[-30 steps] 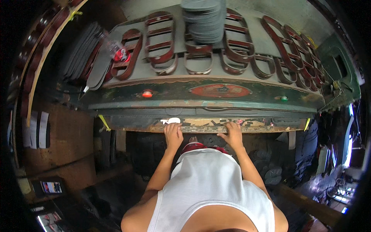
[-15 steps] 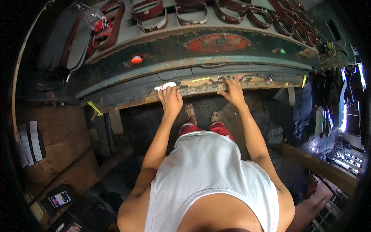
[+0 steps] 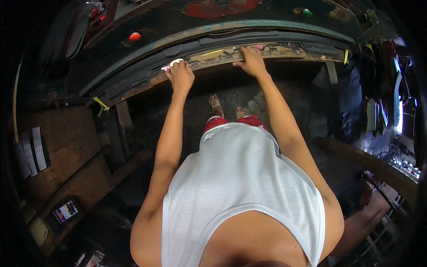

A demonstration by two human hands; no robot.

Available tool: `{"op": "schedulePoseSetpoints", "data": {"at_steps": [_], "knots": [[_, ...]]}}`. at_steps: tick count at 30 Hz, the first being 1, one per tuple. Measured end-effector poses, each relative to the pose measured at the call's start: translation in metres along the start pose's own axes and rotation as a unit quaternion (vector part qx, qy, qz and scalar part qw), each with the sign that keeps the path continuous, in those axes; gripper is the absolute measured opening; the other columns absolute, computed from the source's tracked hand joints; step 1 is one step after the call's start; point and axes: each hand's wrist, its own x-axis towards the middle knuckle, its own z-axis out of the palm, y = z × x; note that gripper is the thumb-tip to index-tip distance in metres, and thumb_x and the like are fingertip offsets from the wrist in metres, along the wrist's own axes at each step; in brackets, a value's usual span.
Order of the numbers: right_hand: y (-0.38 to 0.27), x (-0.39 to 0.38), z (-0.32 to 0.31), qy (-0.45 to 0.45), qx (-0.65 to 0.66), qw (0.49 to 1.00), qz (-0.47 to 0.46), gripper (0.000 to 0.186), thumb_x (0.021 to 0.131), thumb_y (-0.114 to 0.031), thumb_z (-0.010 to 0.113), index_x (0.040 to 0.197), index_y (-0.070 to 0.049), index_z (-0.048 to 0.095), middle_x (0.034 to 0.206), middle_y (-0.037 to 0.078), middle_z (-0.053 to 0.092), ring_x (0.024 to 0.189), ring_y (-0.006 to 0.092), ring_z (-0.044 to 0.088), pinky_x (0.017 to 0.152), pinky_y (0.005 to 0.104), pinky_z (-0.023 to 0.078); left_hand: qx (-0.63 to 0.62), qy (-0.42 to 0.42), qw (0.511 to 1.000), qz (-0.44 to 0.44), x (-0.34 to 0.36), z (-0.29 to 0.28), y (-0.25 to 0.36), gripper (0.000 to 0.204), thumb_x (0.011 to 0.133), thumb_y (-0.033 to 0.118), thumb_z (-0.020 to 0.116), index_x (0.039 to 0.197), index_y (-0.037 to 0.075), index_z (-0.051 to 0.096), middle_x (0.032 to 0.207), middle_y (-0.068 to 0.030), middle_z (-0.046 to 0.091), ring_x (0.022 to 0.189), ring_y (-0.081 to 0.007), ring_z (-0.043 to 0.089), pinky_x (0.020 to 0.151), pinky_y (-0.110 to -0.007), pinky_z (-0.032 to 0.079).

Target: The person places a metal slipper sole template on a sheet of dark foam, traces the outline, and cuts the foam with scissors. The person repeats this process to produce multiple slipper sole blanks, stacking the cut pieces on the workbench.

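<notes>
Both of my hands are at the front wooden ledge (image 3: pixel 218 58) of a dark green machine. My left hand (image 3: pixel 181 79) bends its fingers together over the ledge at a small white rounded object (image 3: pixel 177 62), which is partly covered by the fingertips. A pale pink scrap (image 3: pixel 166 68) lies beside it. Further right, my right hand (image 3: pixel 253 63) rests on the ledge edge with its thumb spread from the fingers and nothing held. Behind the hands, dark flat sheet material (image 3: pixel 173 50) with curved outlines lies along the ledge, and small dark offcuts are scattered on the wood.
An orange-red button (image 3: pixel 134 36) and a green button (image 3: pixel 306 12) sit on the machine's front. Yellow ties (image 3: pixel 101 103) mark the ledge ends. A phone (image 3: pixel 66 212) and paper strips (image 3: pixel 33 151) lie at the left. A wooden beam (image 3: pixel 369 162) runs at the right.
The view has tilted down, so the machine and both hands appear higher and slightly further left. The hands stay at about the same spots on the ledge.
</notes>
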Motion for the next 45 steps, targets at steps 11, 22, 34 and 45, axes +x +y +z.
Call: {"op": "schedulePoseSetpoints", "data": {"at_steps": [11, 22, 34, 45], "knots": [[0.013, 0.003, 0.001, -0.027, 0.018, 0.999, -0.023, 0.065, 0.078, -0.048, 0.083, 0.124, -0.006, 0.065, 0.122, 0.012, 0.064, 0.124, 0.0318, 0.056, 0.108, 0.0472, 0.039, 0.033, -0.043, 0.997, -0.05, 0.002, -0.007, 0.009, 0.033, 0.103, 0.032, 0.052, 0.117, 0.005, 0.065, 0.121, -0.0202, 0.063, 0.123, -0.0388, 0.055, 0.108, -0.059, 0.031], [0.038, 0.06, -0.064, -0.218, 0.213, 0.952, -0.035, 0.034, 0.091, -0.03, 0.074, 0.11, -0.002, 0.075, 0.099, 0.021, 0.074, 0.094, 0.0431, 0.07, 0.084, 0.0464, 0.055, -0.055, -0.239, 0.969, -0.023, 0.048, -0.047, 0.005, 0.03, 0.105, 0.027, 0.053, 0.108, 0.0, 0.067, 0.104, -0.0168, 0.069, 0.102, -0.0348, 0.066, 0.099, -0.045, 0.046], [0.072, 0.106, -0.049, 0.005, 0.041, 0.971, -0.238, 0.037, 0.083, -0.02, 0.072, 0.12, -0.022, 0.074, 0.089, 0.0, 0.058, 0.09, 0.0182, 0.057, 0.084, 0.0343, 0.041, -0.234, -0.112, 0.939, -0.226, 0.123, 0.0, 0.059, 0.041, 0.106, 0.033, 0.058, 0.123, -0.003, 0.063, 0.09, -0.0088, 0.067, 0.077, -0.0181, 0.058, 0.073, -0.032, 0.048], [0.091, 0.136, -0.128, -0.058, 0.51, 0.857, -0.047, 0.016, 0.096, -0.019, 0.069, 0.108, -0.012, 0.076, 0.095, 0.001, 0.066, 0.096, 0.0153, 0.064, 0.085, 0.0353, 0.05, -0.308, -0.158, 0.914, -0.214, 0.153, 0.021, 0.038, 0.032, 0.104, 0.025, 0.063, 0.118, -0.004, 0.056, 0.092, -0.0026, 0.054, 0.088, -0.0139, 0.052, 0.081, -0.029, 0.044]]}}
